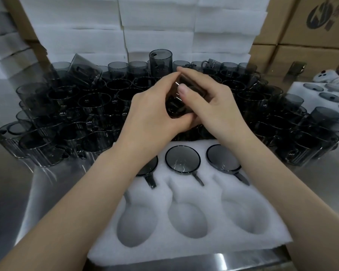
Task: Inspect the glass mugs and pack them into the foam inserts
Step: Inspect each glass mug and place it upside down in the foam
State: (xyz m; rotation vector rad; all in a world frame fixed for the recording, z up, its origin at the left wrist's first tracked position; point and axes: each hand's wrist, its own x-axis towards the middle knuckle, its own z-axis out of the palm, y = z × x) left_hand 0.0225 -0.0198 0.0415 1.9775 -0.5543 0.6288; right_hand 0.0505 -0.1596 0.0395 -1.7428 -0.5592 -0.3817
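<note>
I see the left hand (pixel 151 114) and right hand (pixel 213 108) gripping one smoky glass mug (pixel 176 108) above loose mugs (pixel 94 106) crowding the steel table (pixel 8 192); foam insert (pixel 184 245) nearest, foam stacks (pixel 157 22) and cartons (pixel 311 26) behind.

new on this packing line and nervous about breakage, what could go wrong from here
1. The left hand and right hand hold one mug directly above the crowded loose mugs; a slip would likely knock glass on glass.
2. The left forearm crosses over a packed mug in the foam insert; dropping the arm could bump it.
3. A tilted mug leaning on others at far left might topple if jostled.
</note>
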